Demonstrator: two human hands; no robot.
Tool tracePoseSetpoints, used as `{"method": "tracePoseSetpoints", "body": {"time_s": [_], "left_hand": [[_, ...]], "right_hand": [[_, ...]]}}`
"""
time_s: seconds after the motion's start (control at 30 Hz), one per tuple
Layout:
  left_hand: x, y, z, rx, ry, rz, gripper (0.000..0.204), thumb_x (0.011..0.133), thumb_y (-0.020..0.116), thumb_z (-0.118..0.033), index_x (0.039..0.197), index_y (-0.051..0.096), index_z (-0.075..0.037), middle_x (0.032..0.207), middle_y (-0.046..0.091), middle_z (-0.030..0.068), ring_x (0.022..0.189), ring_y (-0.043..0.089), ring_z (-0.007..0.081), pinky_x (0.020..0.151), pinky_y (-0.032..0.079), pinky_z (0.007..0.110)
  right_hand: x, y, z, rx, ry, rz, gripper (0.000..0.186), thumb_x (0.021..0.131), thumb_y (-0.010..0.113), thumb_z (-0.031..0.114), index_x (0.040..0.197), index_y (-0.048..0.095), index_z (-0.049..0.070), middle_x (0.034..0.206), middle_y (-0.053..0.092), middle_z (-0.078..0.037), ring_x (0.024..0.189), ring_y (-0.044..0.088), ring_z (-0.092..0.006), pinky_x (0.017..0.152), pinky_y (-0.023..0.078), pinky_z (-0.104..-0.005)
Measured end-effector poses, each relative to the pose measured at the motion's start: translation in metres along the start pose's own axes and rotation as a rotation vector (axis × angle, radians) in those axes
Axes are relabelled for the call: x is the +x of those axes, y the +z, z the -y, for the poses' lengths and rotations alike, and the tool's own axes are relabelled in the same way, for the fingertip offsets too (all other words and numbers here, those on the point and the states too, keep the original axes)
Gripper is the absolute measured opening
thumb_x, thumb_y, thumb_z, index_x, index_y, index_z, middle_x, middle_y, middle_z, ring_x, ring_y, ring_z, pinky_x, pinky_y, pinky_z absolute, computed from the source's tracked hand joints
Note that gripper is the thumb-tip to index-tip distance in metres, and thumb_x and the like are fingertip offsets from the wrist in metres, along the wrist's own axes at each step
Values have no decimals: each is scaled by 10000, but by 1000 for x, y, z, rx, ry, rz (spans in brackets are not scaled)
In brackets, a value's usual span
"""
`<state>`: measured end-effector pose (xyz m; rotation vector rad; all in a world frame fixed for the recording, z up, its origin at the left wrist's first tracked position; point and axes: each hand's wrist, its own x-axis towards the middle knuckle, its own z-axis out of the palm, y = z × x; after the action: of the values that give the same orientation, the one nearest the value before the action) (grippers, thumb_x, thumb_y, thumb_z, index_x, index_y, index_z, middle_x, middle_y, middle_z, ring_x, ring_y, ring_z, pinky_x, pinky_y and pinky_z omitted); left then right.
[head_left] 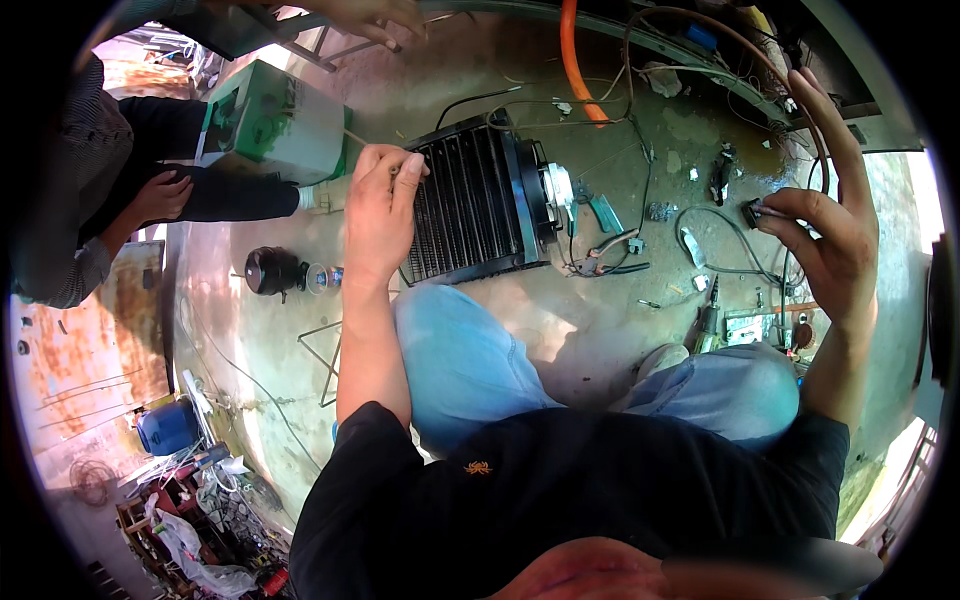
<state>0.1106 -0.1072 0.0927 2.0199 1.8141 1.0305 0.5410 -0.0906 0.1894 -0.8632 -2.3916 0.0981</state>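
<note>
A black finned condenser unit (465, 200) stands on the floor in front of me, with a dark fan shroud and a white fan motor (556, 186) on its right side. My left hand (382, 215) is closed at its upper left corner, thumb against fingers; what they pinch is too small to name. A thin light piece sticks out near the knuckles. Off to the right, my right hand (840, 225) is raised, pinching a small dark object (752, 212) between thumb and finger, other fingers stretched out. A brown hose (800, 95) passes close by this hand.
Pliers (605, 252), cables and small scraps lie right of the condenser. An orange hose (578, 70) comes down at the back. A black compressor (275, 270) sits left of my arm. A person (150, 200) sits by a green and white box (275, 120).
</note>
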Motion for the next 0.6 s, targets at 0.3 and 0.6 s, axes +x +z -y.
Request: {"method": "tracePoseSetpoints", "body": {"time_s": [0.3, 0.6], "left_hand": [[19, -70, 63, -236, -239, -400, 398, 1093, 505, -330, 975, 679, 9, 707, 518, -25, 618, 485, 66, 579, 389, 229], [66, -182, 130, -248, -298, -643, 374, 1090, 505, -313, 1024, 659, 21, 748, 590, 16, 659, 566, 111, 624, 474, 254]], "right_hand": [[-102, 18, -62, 398, 612, -53, 174, 913, 674, 33, 1073, 690, -32, 1128, 675, -123, 1005, 679, -227, 887, 533, -336], [-131, 59, -95, 601, 780, -400, 435, 1103, 458, 218, 1491, 479, 24, 682, 596, -4, 660, 620, -104, 644, 527, -254]]}}
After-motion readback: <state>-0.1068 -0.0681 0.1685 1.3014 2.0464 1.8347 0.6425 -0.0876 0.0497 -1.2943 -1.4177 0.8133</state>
